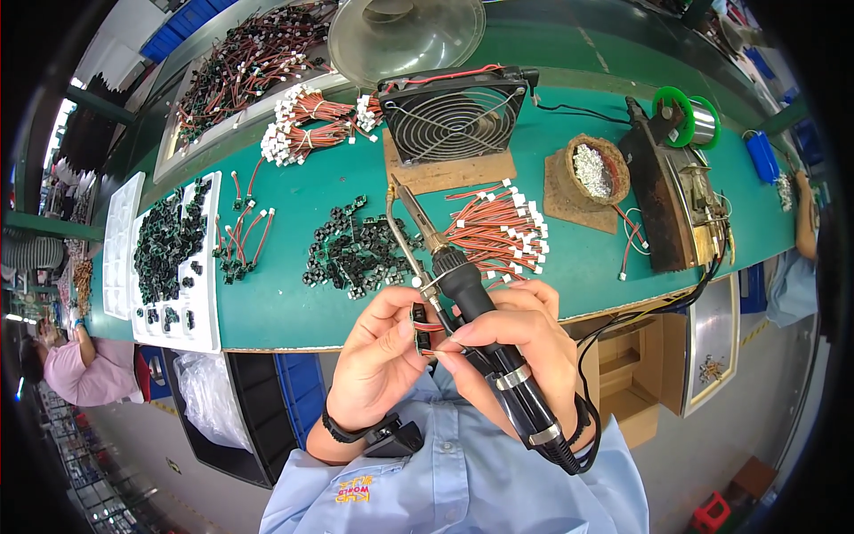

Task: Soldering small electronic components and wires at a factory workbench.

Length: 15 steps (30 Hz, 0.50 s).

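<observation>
Between the thumb and fingers of my left hand [372, 360] is a small green circuit board [421, 331] with black parts, held upright above the table's front edge. My right hand [534, 343] is closed round a black soldering iron [467, 280] with a metal solder feed tube clamped along it. The iron's tip points away from me, up toward the fan. Short red and black wires [431, 327] run from the board to my right fingertips. Beyond my hands lie a pile of small black-and-green boards [354, 249] and a bundle of red-and-black wires with white connectors [503, 233].
A black fan [458, 116] stands on a wooden board at the back. To the right are a round pot of pale pellets [592, 169] and a solder-feeding machine [667, 196] with green-rimmed spools [689, 120]. White trays [213, 294] of parts sit left. Other people work at both sides.
</observation>
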Tool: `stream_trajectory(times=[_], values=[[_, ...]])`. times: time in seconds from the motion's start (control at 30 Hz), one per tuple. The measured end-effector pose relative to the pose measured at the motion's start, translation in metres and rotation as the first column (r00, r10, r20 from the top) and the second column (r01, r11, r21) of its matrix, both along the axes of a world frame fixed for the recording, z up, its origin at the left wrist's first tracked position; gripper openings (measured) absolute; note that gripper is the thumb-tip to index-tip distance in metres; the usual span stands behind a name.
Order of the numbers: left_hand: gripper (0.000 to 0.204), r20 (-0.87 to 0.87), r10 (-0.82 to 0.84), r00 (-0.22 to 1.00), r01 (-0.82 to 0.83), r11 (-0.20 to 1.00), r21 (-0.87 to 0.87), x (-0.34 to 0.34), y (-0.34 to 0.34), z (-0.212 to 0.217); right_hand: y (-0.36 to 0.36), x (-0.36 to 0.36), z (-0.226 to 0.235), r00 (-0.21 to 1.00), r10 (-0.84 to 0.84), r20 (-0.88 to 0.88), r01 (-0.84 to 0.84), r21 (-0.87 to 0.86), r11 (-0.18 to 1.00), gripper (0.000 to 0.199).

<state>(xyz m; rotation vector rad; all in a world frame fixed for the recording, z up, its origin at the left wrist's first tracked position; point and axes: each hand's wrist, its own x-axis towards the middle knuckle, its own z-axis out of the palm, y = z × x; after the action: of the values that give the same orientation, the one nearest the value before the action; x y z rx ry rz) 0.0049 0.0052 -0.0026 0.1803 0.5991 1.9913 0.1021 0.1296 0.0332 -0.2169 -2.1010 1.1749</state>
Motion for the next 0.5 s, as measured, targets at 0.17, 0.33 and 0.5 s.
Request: stream_trajectory(times=[0.17, 0.33, 0.5], values=[[0.025, -0.009, 0.011, 1.0, -0.011, 1.0, -0.002, -0.0005, -0.0002, -0.0003, 0.0002, -0.0009, -0.0006, 1.0, -0.003, -0.007, 0.003, 0.009, 1.0, 0.041], [0.025, -0.015, 0.012, 1.0, -0.012, 1.0, -0.013, 0.0004, -0.0008, 0.0007, 0.0002, 0.0009, 0.0001, 1.0, -0.002, -0.005, 0.002, 0.02, 1.0, 0.041], [0.025, -0.02, 0.018, 1.0, -0.018, 1.0, -0.02, 0.0004, -0.0018, 0.0002, 0.0005, 0.0007, 0.0007, 1.0, 0.003, -0.002, -0.003, 0.012, 1.0, 0.04]])
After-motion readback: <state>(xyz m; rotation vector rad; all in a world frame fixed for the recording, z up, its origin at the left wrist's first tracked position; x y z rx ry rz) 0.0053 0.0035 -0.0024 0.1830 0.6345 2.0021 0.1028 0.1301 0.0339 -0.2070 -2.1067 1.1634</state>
